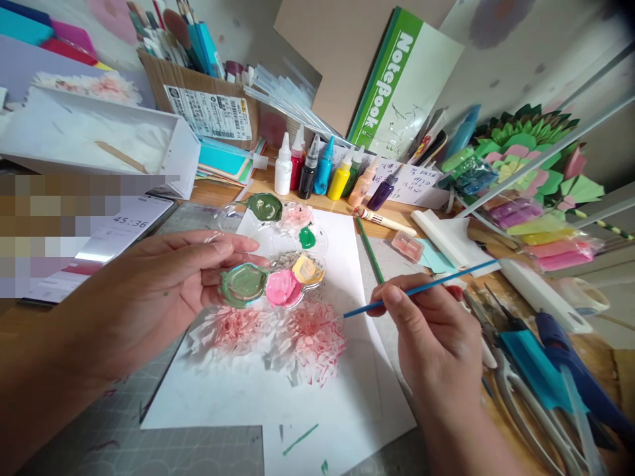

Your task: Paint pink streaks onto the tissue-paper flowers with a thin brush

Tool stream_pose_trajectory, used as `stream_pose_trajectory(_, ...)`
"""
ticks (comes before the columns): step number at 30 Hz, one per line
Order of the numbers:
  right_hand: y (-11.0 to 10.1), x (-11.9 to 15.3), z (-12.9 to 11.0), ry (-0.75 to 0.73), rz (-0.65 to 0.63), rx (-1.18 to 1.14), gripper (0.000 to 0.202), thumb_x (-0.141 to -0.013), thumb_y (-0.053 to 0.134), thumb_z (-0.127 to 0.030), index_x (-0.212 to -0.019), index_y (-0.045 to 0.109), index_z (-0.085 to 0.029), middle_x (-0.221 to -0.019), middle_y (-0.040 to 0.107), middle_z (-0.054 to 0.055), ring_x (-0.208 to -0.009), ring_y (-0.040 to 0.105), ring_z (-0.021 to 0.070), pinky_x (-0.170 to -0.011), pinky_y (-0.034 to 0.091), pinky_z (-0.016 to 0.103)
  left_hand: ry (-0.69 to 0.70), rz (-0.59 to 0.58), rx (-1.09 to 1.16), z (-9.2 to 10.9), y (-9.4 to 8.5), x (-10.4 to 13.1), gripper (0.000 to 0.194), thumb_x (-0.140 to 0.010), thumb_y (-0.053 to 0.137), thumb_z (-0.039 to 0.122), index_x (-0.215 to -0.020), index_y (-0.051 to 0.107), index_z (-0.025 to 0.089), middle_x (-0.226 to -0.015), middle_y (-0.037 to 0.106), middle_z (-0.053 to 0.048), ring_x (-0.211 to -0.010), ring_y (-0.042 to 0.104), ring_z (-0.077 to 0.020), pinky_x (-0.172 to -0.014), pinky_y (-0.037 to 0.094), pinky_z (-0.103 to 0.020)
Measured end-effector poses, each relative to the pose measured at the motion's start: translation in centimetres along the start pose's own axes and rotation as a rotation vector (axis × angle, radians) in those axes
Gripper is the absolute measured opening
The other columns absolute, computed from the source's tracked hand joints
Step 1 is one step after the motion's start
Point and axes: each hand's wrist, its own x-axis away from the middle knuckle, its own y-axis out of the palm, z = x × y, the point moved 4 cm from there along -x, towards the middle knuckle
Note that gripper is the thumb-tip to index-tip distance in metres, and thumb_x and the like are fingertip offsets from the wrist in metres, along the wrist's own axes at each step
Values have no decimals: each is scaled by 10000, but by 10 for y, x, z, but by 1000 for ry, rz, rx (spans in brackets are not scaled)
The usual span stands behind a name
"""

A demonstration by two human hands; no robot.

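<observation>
Through my remote feed I make out a slim blue paintbrush (446, 278) and two ruffled, papery flowers (312, 337), white with coral centres, the three-o'clock one tipped magenta. The clear plastic palette (228, 215) carries olive, emerald, pink and yellow-orange paint (282, 286). At twelve o'clock, nozzled plastic bottles (324, 177) run white, red, black, blue, yellow, green, peach, purple.

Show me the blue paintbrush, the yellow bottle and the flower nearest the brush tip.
Blue paintbrush (441, 280): head view, handle.
Yellow bottle (340, 180): head view, body.
Nearest flower (315, 340): head view, central petals.
</observation>
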Motion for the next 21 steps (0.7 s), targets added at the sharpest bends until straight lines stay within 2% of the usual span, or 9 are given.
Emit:
stream_pose_trajectory(4,-2,0,2,-7,47,-118,199,-977,629,-244,-789,690,-225,-683,692,-38,-592,618,100,-596,481,238,-5,8,2,0,0,-1,104,-679,835,317,-733,825,229,-839,805,-89,-735,750,-274,-516,632,-361)
stream_pose_trajectory(10,0,1,1,11,0,-22,194,-968,644,-244,-783,698,-222,-681,690,-39,-607,626,94,-573,461,218,-8,12,-16,0,1,0,122,-676,828,325,-745,825,224,-858,806,-94,-738,746,-275,-506,625,-365)
stream_pose_trajectory(14,-1,1,1,11,27,-92,203,-979,627,-249,-786,688,-227,-691,690,-43,-602,619,95,-589,474,228,-1,15,-4,1,2,1,98,-686,822,320,-730,820,233,-845,803,-84,-729,742,-267,-496,617,-353)
stream_pose_trajectory(21,-1,0,2,1,38,-20,211,-972,635,-239,-767,683,-223,-690,691,-50,-598,616,80,-579,470,207,0,-22,17,-3,1,-1,82,-726,812,300,-748,823,222,-871,804,-87,-735,743,-262,-492,611,-340)
